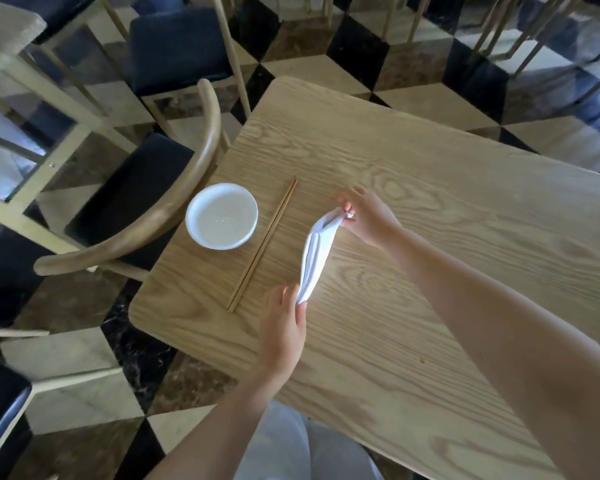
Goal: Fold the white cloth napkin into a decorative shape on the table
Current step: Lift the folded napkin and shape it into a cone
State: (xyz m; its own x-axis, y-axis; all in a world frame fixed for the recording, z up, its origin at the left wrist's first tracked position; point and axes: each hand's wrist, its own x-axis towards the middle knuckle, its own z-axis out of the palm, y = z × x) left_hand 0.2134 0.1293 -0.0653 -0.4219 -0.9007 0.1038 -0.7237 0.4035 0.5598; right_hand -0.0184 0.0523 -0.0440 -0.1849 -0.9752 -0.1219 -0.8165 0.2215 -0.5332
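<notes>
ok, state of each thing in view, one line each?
napkin: folded into a narrow band, held at both ends
left hand: grip pinching napkin's near end
right hand: grip pinching napkin's far end
bowl: upright on table, looks empty
chopsticks: paired, lying flat between bowl and napkin

There is one white napkin. There are two hands, the left hand and the right hand. There is one white bowl. Two wooden chopsticks lie as one pair. One wooden surface carries these, and part of a second table shows at the upper left. Four black chair seats are in view, the nearest chair among them. The chair legs at the upper right are too cut off to count.
</notes>
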